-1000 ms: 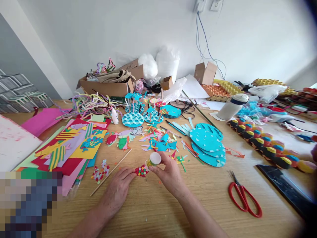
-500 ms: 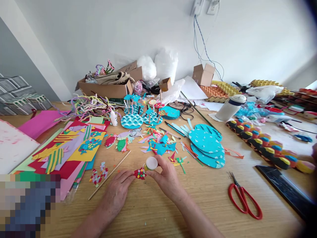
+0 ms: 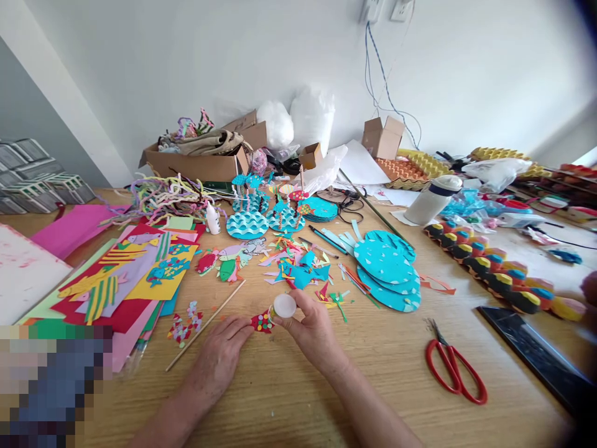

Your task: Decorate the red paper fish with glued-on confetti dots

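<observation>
My left hand (image 3: 217, 354) lies low over the table, fingers together, its fingertips holding the left end of a small red paper fish (image 3: 261, 323) dotted with coloured circles. In my right hand (image 3: 313, 330) is a short cylinder with a round white end (image 3: 284, 305), like a glue stick; thumb and fingers close round it. Its lower end is over the fish's right part, and I cannot tell whether they touch. A thin wooden stick (image 3: 205, 326) and a small pile of paper bits (image 3: 185, 325) lie left of the fish. Colourful paper scraps (image 3: 303, 270) lie beyond my right hand.
Red-handled scissors (image 3: 454, 367) and a dark flat object (image 3: 522, 354) lie at right. Blue paper discs (image 3: 387, 267) are behind my right hand. A white glue bottle (image 3: 212, 219), wave-decorated stands (image 3: 247, 225), coloured sheets (image 3: 135, 314) and a white tumbler (image 3: 431, 199) surround the work.
The view has shifted very slightly. Both hands stay nearly in place, the left on the paper fish and the right round the white-ended cylinder.
</observation>
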Tool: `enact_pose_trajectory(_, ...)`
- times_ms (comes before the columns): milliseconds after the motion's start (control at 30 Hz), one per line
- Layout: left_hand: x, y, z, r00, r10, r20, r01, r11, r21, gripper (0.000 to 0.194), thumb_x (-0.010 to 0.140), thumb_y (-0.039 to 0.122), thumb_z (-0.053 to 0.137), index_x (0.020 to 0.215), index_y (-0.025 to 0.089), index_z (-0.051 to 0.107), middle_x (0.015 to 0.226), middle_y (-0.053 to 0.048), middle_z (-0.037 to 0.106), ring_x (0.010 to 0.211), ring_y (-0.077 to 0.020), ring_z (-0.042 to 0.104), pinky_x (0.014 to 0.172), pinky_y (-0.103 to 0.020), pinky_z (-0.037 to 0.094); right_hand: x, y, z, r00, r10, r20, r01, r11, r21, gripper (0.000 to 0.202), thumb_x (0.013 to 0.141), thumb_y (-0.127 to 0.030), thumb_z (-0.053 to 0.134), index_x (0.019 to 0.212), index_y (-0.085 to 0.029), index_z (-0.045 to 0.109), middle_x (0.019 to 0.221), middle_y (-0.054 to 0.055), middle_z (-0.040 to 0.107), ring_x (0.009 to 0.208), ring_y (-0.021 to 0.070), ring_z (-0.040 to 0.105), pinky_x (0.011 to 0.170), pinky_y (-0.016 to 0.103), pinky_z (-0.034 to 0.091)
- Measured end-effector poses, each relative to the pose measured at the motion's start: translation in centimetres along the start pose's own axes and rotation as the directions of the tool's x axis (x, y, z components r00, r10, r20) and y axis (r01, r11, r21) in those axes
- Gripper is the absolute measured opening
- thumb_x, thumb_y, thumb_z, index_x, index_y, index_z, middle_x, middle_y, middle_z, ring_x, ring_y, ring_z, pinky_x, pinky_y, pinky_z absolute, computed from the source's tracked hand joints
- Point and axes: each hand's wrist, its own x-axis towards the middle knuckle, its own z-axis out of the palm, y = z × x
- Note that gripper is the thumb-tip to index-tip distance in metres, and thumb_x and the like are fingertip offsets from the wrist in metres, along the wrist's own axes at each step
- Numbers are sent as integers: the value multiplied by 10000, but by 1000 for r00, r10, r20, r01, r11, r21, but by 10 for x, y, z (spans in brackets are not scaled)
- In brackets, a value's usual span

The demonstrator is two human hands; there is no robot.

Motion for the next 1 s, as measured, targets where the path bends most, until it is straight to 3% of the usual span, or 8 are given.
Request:
enact_pose_trajectory(233,-3,-1,3,999,-28,40,29,999,-32,403,778,15,299,992,163,606,999,-51,660,930,-207,593,782,-368,520,1,14,-2,981,184,-58,-161,948,276,186,668,-294,663,728,-188,522,657,-27,534,603,123,487,556,221,399)
enact_pose_trajectory(433,-3,-2,3,999,-36,39,38,997,-64,417,782,14,298,1006,188,603,997,-37,655,935,-181,582,800,-344,511,4,22,-5,906,416,-77,-285,734,616,273,687,-373,644,839,-179,527,790,15,599,717,165,568,644,283,467)
enact_pose_trajectory(600,-2,-2,3,1000,-17,-2,16,996,-84,419,781,6,294,1001,180,606,984,-43,657,925,-178,576,791,-336,512,3,25,-8,863,495,-105,-276,634,722,294,700,-381,635,888,-176,539,839,35,613,744,186,592,651,308,484)
enact_pose_trajectory(700,-1,-2,2,1000,-19,-13,18,997,-72,416,778,4,298,993,180,608,985,-41,657,918,-176,580,793,-334,511,1,26,-11,858,491,-151,-252,658,709,280,729,-379,610,912,-179,538,842,37,614,744,180,590,639,290,476)
enact_pose_trajectory(800,-1,-1,1,1000,-10,-19,9,999,-53,416,772,2,295,992,174,603,983,-40,659,912,-180,587,788,-336,513,-1,22,-10,909,382,-168,-196,746,637,256,737,-358,610,912,-190,528,860,25,606,775,166,573,681,280,464)
enact_pose_trajectory(1000,-2,-1,0,1000,-13,-3,13,999,-41,390,780,27,311,1005,177,592,991,-43,658,923,-191,589,774,-343,518,-5,11,-4,988,80,-132,-54,980,193,198,734,-325,611,841,-179,529,754,12,576,690,150,524,624,254,424)
